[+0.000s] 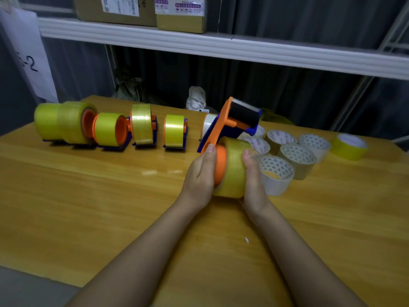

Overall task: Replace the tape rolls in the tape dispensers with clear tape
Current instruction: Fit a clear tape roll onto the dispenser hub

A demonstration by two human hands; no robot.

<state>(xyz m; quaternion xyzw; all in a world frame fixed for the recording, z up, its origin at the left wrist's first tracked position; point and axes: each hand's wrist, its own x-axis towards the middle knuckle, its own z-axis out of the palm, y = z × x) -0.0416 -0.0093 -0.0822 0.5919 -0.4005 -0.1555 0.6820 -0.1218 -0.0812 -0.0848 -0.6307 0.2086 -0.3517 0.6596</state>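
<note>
Both hands held one orange dispenser above the wooden table, near its middle. The left hand gripped the dispenser's flat orange side plate, thumb laid up along its edge, fingers curled behind and out of sight. The right hand clasped the yellow roll seated on the dispenser's orange hub, thumb pressed on the roll's outer face and fingers wrapped round its far side. The dispenser was tilted, its black roller and toothed blade pointing up and away from the person, and a blue part showed below the roller. To the left of the held dispenser, four more dispensers stood in a row along the table's far side, each loaded with a yellowish roll; the leftmost one carried the widest roll. Just behind the held dispenser lay a whitish roll, partly hidden. To the right of the held dispenser, a cluster of clear rolls with patterned white cores lay close together, the nearest just beside the right hand. Farther right, apart from the cluster, sat a single yellow-green roll. Above and behind the table ran a white shelf bearing cardboard boxes. A white sheet with handwriting hung at the far left.
</note>
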